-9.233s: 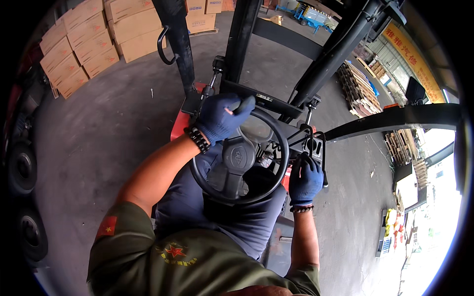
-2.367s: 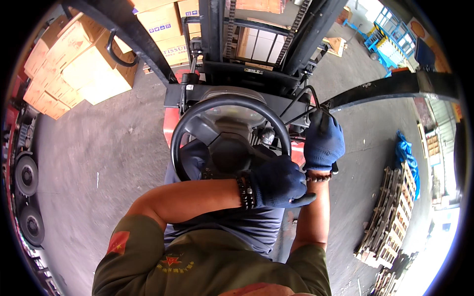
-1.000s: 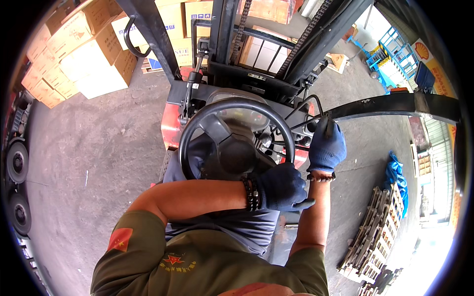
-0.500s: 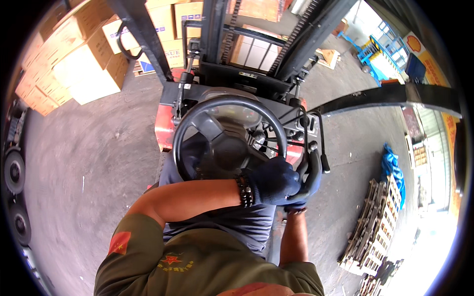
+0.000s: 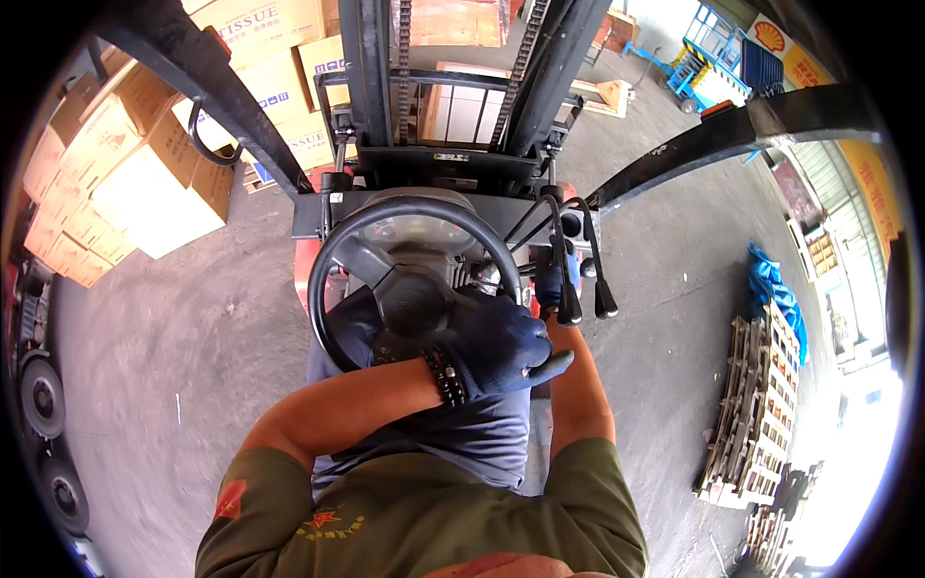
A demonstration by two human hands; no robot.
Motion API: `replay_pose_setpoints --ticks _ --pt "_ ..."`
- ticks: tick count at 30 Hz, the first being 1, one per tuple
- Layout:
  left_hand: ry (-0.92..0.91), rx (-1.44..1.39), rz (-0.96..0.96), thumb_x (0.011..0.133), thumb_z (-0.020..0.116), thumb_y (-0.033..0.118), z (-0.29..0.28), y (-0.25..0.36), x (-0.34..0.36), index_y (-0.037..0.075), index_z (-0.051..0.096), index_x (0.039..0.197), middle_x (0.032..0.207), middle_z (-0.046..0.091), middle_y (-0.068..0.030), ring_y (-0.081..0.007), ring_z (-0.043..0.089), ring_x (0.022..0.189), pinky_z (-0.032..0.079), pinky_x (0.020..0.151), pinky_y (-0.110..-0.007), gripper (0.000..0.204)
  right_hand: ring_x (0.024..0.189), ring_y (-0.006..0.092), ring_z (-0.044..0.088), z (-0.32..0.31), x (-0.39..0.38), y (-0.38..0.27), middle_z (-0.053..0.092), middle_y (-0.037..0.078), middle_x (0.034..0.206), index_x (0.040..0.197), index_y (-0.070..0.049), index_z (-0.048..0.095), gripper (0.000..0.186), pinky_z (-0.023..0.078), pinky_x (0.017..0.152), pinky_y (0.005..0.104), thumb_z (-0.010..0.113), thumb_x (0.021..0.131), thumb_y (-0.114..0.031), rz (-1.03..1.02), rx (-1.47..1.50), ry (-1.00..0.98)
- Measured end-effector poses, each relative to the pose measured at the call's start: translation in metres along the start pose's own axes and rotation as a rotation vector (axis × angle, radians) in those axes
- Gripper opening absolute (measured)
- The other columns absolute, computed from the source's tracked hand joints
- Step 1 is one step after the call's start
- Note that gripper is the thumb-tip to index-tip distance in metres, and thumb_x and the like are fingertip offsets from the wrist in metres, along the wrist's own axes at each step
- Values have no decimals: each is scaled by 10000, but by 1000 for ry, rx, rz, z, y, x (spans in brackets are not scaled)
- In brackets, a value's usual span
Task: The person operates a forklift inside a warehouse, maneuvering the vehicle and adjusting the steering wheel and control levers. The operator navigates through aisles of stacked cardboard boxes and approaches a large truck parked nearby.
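A black steering wheel [image 5: 412,207] stands before me on a forklift. My left hand [image 5: 496,349], in a dark blue glove, is closed on the wheel's lower right rim, with the thumb pointing out to the right. To the right of the wheel are two black control levers [image 5: 570,306] with long knobs. Behind and below them, my right hand [image 5: 551,276], also gloved in blue, reaches forward beside the dash. Levers hide much of it, and its fingers cannot be made out.
The forklift's mast [image 5: 369,87] rises ahead between two black frame posts. Stacked cardboard boxes [image 5: 183,173] stand at the left front. Wooden pallets [image 5: 747,414] and a blue tarp [image 5: 771,289] lie to the right. A blue wheeled lift [image 5: 708,63] is farther off. Large tyres [image 5: 43,397] show at far left.
My right hand has moved forward, from beside my left hand to behind the levers near the dash. My left hand stays at the wheel's lower right. The whole view has shifted slightly.
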State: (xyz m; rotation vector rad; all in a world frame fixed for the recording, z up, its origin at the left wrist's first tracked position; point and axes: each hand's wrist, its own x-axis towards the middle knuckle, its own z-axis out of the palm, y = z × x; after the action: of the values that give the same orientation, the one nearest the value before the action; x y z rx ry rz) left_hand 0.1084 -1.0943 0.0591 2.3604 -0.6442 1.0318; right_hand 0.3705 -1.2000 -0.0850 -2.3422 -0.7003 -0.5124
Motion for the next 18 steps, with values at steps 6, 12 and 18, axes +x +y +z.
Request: replay_pose_setpoints --ticks 6,12,18 --pt "12 -8 6 917 892 290 -4 -2 -4 171 620 551 614 618 -22 -260 636 584 473 626 -431 471 843 471 714 0 -95 24 743 212 868 1063 -99 768 199 555 742 573 680 1065 -278 74 155 42" --pt "50 11 9 899 907 315 -4 3 -3 177 636 548 613 628 -19 -251 628 578 463 617 -423 464 959 408 733 -7 -225 88 775 153 971 1112 -95 792 157 573 863 479 700 1012 -173 327 696 -40" --pt "44 -40 24 901 903 338 5 15 6 177 644 560 633 610 -7 -241 629 608 463 626 -427 458 869 279 764 2 -209 155 804 133 923 1052 -60 792 190 567 765 439 695 1081 -221 402 760 5"
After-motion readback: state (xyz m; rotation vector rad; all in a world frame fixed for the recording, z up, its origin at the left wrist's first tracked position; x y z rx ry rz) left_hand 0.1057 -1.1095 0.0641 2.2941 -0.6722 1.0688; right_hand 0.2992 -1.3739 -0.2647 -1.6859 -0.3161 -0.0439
